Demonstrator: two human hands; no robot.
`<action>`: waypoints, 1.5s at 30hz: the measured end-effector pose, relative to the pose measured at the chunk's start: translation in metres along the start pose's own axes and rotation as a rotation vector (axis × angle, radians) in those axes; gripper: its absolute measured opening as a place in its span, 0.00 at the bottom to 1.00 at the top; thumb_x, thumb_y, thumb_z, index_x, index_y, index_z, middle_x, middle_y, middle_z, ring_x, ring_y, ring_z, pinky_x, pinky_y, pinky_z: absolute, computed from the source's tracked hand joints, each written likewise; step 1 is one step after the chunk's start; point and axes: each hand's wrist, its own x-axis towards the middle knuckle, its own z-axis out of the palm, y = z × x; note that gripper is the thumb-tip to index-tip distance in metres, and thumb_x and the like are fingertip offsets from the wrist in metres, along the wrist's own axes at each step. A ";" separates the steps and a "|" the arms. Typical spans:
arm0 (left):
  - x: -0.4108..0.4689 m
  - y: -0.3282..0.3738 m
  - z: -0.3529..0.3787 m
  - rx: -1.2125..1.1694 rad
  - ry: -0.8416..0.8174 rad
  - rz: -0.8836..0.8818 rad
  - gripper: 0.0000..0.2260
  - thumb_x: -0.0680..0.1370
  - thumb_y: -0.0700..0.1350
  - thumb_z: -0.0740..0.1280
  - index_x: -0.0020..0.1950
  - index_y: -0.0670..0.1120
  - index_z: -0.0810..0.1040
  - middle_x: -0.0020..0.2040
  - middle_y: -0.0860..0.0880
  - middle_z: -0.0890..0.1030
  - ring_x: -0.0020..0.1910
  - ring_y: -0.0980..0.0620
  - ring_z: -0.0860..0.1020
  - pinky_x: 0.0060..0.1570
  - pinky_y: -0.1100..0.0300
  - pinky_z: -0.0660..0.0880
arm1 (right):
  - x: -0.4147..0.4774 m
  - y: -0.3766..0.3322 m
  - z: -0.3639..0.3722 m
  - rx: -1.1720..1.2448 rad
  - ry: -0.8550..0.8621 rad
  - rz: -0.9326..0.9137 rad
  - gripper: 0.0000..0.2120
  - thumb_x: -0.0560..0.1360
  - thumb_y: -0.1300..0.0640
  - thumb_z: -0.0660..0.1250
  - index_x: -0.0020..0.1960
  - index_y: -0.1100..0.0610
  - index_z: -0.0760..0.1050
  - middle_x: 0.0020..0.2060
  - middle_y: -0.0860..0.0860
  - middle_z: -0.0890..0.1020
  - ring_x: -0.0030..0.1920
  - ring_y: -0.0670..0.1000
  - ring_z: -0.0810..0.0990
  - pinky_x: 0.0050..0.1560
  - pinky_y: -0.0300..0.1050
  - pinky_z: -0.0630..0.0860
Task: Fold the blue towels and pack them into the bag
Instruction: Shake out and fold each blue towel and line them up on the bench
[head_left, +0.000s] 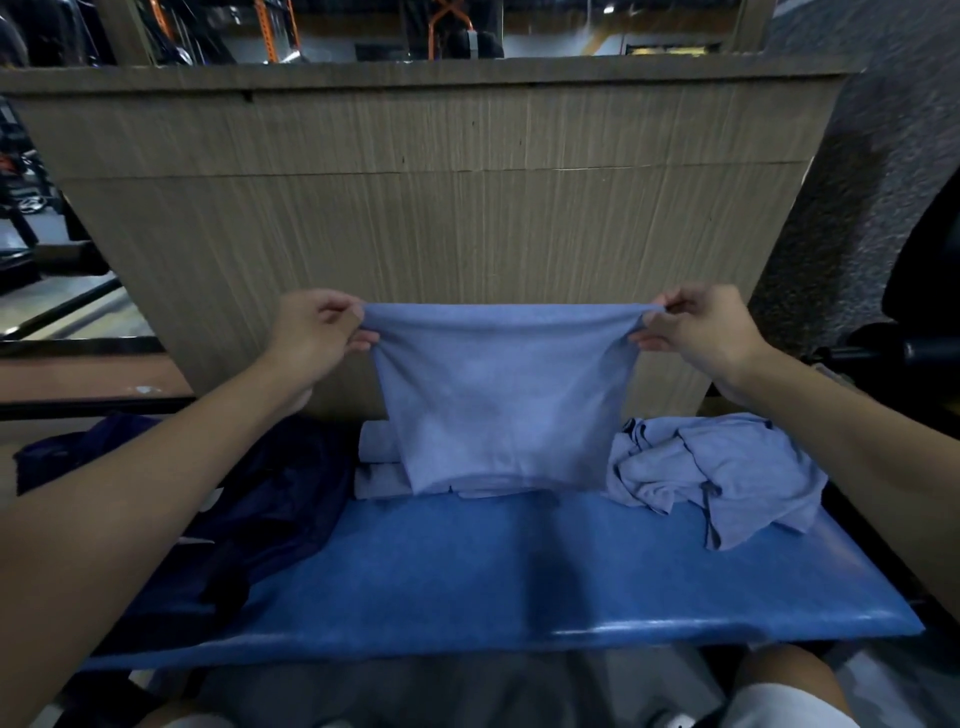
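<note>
A tall wooden panel (436, 208) stands behind the blue tabletop (519, 571). A rough grey wall (852, 182) is on the right. The room is dim.

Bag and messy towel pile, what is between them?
In the head view, folded towels sit on the bench between the bag and the pile. The towel that the left hand and right hand pinch hangs in front of them.

One wide-angle view from the person's head looks forward and down across the bench (467, 571). Its near edge lies low in frame and its far edge meets a wooden panel (441, 218). The camera sits close: the left forearm (130, 493) and right forearm (857, 457) enter from the lower corners.
</note>
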 end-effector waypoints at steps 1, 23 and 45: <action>-0.005 0.000 -0.001 0.010 -0.003 0.019 0.05 0.82 0.37 0.62 0.53 0.39 0.76 0.42 0.42 0.81 0.34 0.57 0.82 0.40 0.65 0.81 | -0.003 0.000 0.000 0.010 0.002 -0.002 0.04 0.78 0.68 0.64 0.44 0.64 0.73 0.38 0.61 0.80 0.34 0.50 0.83 0.38 0.40 0.82; -0.146 -0.148 -0.006 0.501 -0.738 -0.469 0.07 0.78 0.36 0.64 0.44 0.42 0.80 0.36 0.48 0.82 0.37 0.55 0.82 0.33 0.61 0.75 | -0.145 0.158 0.013 -0.430 -0.642 0.344 0.07 0.64 0.61 0.68 0.28 0.52 0.76 0.23 0.43 0.77 0.27 0.36 0.73 0.34 0.32 0.68; -0.093 -0.252 0.060 0.681 -0.299 -0.101 0.06 0.73 0.40 0.70 0.37 0.48 0.80 0.35 0.53 0.79 0.34 0.56 0.75 0.38 0.60 0.71 | -0.100 0.257 0.079 -0.573 -0.161 0.020 0.04 0.76 0.63 0.66 0.48 0.58 0.79 0.42 0.52 0.81 0.41 0.52 0.78 0.44 0.46 0.74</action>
